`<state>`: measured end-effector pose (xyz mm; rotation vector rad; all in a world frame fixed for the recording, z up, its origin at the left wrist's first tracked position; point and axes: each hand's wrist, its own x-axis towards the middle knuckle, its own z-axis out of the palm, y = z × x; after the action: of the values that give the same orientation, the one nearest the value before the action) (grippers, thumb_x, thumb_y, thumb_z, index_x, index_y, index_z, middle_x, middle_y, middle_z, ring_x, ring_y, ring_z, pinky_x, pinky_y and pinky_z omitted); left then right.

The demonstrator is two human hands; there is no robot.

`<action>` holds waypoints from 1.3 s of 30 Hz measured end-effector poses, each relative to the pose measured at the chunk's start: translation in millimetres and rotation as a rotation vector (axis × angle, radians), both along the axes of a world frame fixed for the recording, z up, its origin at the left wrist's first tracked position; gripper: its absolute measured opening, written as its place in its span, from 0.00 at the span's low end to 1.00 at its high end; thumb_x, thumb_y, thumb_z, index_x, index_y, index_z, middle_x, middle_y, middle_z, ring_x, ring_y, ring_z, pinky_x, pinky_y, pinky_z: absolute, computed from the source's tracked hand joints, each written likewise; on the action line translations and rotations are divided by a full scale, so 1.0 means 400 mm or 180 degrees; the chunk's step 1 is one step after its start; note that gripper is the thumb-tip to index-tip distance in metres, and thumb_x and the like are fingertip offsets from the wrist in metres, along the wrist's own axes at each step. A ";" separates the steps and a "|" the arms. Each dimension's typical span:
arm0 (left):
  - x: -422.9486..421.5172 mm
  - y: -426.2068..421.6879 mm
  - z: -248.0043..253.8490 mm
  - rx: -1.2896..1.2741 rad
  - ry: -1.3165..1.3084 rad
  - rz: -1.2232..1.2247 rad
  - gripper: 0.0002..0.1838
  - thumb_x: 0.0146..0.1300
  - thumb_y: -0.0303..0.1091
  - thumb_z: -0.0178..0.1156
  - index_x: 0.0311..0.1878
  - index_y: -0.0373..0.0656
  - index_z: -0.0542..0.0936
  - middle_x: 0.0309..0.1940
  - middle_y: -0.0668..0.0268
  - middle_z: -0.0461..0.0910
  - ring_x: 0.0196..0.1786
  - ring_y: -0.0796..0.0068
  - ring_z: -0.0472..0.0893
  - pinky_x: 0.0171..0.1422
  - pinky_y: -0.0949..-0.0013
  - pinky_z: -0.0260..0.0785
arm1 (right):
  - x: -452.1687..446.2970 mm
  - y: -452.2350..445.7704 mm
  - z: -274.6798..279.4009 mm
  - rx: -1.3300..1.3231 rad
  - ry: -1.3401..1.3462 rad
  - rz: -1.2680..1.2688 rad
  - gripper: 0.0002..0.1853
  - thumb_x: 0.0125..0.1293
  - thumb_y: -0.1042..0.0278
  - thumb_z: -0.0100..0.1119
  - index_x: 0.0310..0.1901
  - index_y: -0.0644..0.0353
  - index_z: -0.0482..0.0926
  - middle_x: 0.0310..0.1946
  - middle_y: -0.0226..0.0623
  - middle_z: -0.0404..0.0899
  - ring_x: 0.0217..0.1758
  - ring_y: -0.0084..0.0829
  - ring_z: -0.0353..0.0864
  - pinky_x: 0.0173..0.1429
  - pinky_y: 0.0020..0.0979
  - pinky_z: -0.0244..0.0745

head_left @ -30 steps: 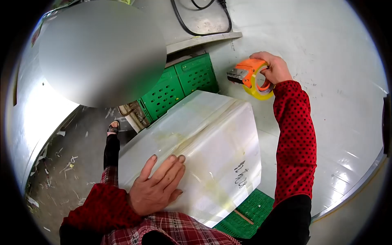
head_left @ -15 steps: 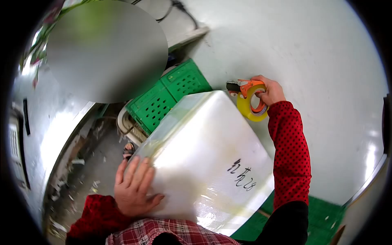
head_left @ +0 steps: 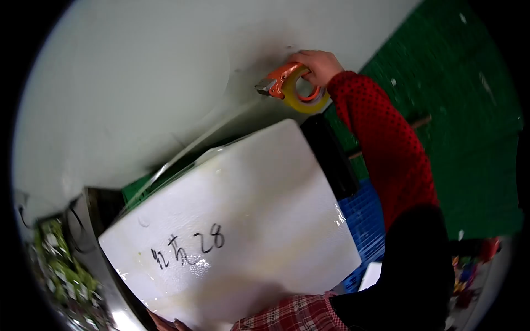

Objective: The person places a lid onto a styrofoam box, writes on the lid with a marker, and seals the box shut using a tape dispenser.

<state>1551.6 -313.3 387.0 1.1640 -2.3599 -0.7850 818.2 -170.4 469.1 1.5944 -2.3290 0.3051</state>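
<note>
A white foam box (head_left: 259,204) with black handwriting and the number 28 lies tilted in front of me, clear tape along its edges. My right hand (head_left: 320,67) is closed on an orange tape dispenser (head_left: 288,74) with a yellow tape roll, beyond the box's far corner. From the dispenser a pale strip of tape (head_left: 207,134) stretches left along the far side of the box. Only a sliver of my left hand (head_left: 165,323) shows at the bottom edge, against the box's near left side; most of its fingers are hidden.
Beyond the box stands a pale wall-like surface (head_left: 132,94). Green flooring (head_left: 469,154) spreads to the right. A black object (head_left: 331,157) and a blue crate (head_left: 364,220) sit right of the box. Bundled greenery (head_left: 63,265) and a dark cable (head_left: 74,220) are at lower left.
The view has swung round and the box is turned, its writing now left of centre. A tape strip now runs out from the dispenser. My left hand has slid to the bottom edge.
</note>
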 end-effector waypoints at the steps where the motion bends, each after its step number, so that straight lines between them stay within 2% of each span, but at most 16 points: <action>1: 0.090 -0.003 -0.025 -0.0266 -0.0153 -0.0009 0.43 0.69 0.47 0.54 0.74 0.24 0.50 0.74 0.36 0.52 0.75 0.42 0.56 0.78 0.51 0.48 | 0.036 0.056 0.031 0.0264 0.0111 -0.0305 0.27 0.48 0.79 0.63 0.53 0.46 0.78 0.42 0.34 0.81 0.44 0.42 0.82 0.47 0.41 0.79; 3: 0.166 -0.005 -0.034 -0.0711 -0.0727 -0.0098 0.39 0.74 0.45 0.50 0.75 0.28 0.49 0.76 0.40 0.49 0.77 0.45 0.52 0.80 0.52 0.44 | 0.009 0.172 -0.011 0.0631 0.0045 -0.0553 0.23 0.53 0.74 0.62 0.52 0.45 0.77 0.40 0.35 0.82 0.45 0.44 0.82 0.45 0.44 0.77; 4: 0.161 -0.004 -0.027 -0.0244 -0.0153 0.0042 0.41 0.72 0.46 0.53 0.76 0.30 0.49 0.76 0.39 0.49 0.77 0.42 0.52 0.80 0.53 0.44 | 0.042 0.240 -0.013 0.0464 -0.0033 -0.0672 0.23 0.53 0.74 0.62 0.52 0.45 0.77 0.40 0.35 0.82 0.45 0.44 0.82 0.45 0.44 0.77; 6: 0.163 -0.006 -0.015 -0.0525 -0.0124 0.0069 0.37 0.74 0.53 0.41 0.76 0.33 0.54 0.75 0.44 0.54 0.77 0.47 0.57 0.78 0.53 0.50 | 0.118 0.321 0.004 0.0566 -0.0436 -0.0892 0.20 0.55 0.70 0.64 0.51 0.46 0.77 0.40 0.36 0.82 0.46 0.44 0.82 0.46 0.45 0.76; 8: 0.247 -0.071 -0.021 -0.0518 -0.0531 0.0028 0.36 0.76 0.53 0.39 0.76 0.34 0.55 0.76 0.47 0.55 0.78 0.49 0.55 0.79 0.54 0.48 | 0.124 0.287 -0.089 0.0674 -0.0916 -0.1046 0.18 0.58 0.70 0.62 0.51 0.45 0.78 0.40 0.36 0.82 0.46 0.42 0.82 0.47 0.45 0.77; 10: 0.303 -0.133 -0.009 -0.1300 -0.1452 -0.0224 0.36 0.76 0.55 0.40 0.74 0.35 0.59 0.74 0.46 0.58 0.75 0.46 0.60 0.77 0.52 0.53 | 0.106 0.314 -0.148 0.0615 -0.1271 -0.0944 0.19 0.56 0.65 0.67 0.51 0.47 0.77 0.39 0.38 0.83 0.46 0.46 0.82 0.47 0.47 0.76; 12: 0.247 -0.088 0.033 -0.2358 -0.1804 -0.0382 0.31 0.77 0.51 0.40 0.71 0.35 0.65 0.70 0.46 0.66 0.70 0.45 0.67 0.72 0.51 0.60 | 0.154 0.354 -0.145 0.0659 -0.1365 -0.0986 0.19 0.56 0.65 0.67 0.50 0.50 0.77 0.39 0.41 0.83 0.45 0.47 0.82 0.49 0.48 0.76; 14: 0.185 0.026 0.050 -0.2890 -0.2099 -0.0870 0.37 0.69 0.51 0.52 0.69 0.29 0.62 0.66 0.38 0.67 0.69 0.39 0.67 0.73 0.43 0.56 | 0.238 0.433 -0.185 0.0032 -0.1221 -0.1097 0.19 0.56 0.67 0.66 0.50 0.52 0.78 0.38 0.44 0.83 0.45 0.47 0.82 0.50 0.47 0.76; 15: 0.071 0.075 0.076 -0.1502 -0.2877 -0.0312 0.35 0.71 0.49 0.51 0.70 0.30 0.61 0.66 0.38 0.67 0.69 0.40 0.67 0.72 0.44 0.57 | 0.291 0.480 -0.206 -0.0115 -0.1502 -0.1215 0.20 0.55 0.68 0.65 0.51 0.53 0.78 0.39 0.45 0.83 0.46 0.48 0.82 0.50 0.47 0.76; 18: 0.018 0.226 0.057 -0.2137 -0.1821 -0.1006 0.38 0.67 0.50 0.55 0.70 0.31 0.60 0.67 0.39 0.66 0.70 0.41 0.66 0.73 0.43 0.55 | 0.475 0.670 -0.221 -0.0163 -0.2494 -0.1385 0.23 0.52 0.70 0.63 0.54 0.53 0.77 0.39 0.46 0.83 0.47 0.48 0.83 0.50 0.45 0.76; 20: -0.003 0.253 0.049 -0.2355 -0.1507 -0.1230 0.40 0.65 0.51 0.57 0.70 0.31 0.60 0.68 0.39 0.65 0.71 0.41 0.65 0.74 0.43 0.53 | 0.629 0.828 -0.269 -0.0462 -0.2576 -0.1628 0.24 0.51 0.71 0.64 0.54 0.54 0.78 0.40 0.45 0.84 0.46 0.47 0.83 0.51 0.43 0.76; 23: -0.040 0.271 0.047 -0.2499 -0.1163 -0.1542 0.43 0.62 0.52 0.60 0.71 0.32 0.59 0.69 0.40 0.63 0.72 0.42 0.63 0.75 0.42 0.51 | 0.880 1.032 -0.209 -0.0569 -0.3071 -0.2206 0.25 0.48 0.75 0.64 0.52 0.55 0.78 0.40 0.45 0.84 0.45 0.46 0.84 0.50 0.41 0.77; 28: -0.033 0.292 0.017 -0.2574 -0.0607 -0.1928 0.48 0.56 0.54 0.65 0.72 0.34 0.58 0.71 0.41 0.61 0.74 0.44 0.61 0.76 0.41 0.48 | 1.235 1.305 -0.241 -0.0819 -0.2535 -0.2814 0.26 0.45 0.75 0.66 0.50 0.54 0.79 0.35 0.46 0.84 0.40 0.50 0.84 0.43 0.43 0.78; 33: 0.003 0.304 0.072 -0.1990 -0.0538 -0.2309 0.60 0.44 0.59 0.73 0.73 0.35 0.55 0.75 0.44 0.53 0.77 0.46 0.53 0.77 0.39 0.39 | 1.446 1.287 -0.153 -0.0577 -0.2263 -0.3470 0.24 0.44 0.69 0.66 0.49 0.54 0.79 0.32 0.51 0.83 0.39 0.54 0.83 0.44 0.47 0.77; 36: 0.011 0.319 0.099 -0.1673 -0.0724 -0.2297 0.58 0.45 0.56 0.73 0.74 0.36 0.55 0.77 0.47 0.50 0.79 0.48 0.48 0.79 0.42 0.36 | 1.499 1.234 -0.135 -0.0372 -0.1991 -0.3708 0.25 0.44 0.64 0.67 0.49 0.55 0.78 0.32 0.53 0.83 0.39 0.55 0.82 0.44 0.50 0.77; 39: 0.024 0.325 0.085 -0.1754 -0.0652 -0.2263 0.62 0.43 0.60 0.74 0.74 0.35 0.53 0.77 0.47 0.50 0.79 0.48 0.48 0.78 0.41 0.36 | 1.563 1.203 -0.161 -0.0436 -0.1886 -0.3683 0.25 0.47 0.61 0.67 0.50 0.53 0.78 0.32 0.53 0.83 0.38 0.55 0.82 0.43 0.51 0.77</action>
<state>1561.1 -183.2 420.9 0.1726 -2.9179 -0.1572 1443.4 310.9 404.9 -0.1092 -3.0931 0.6578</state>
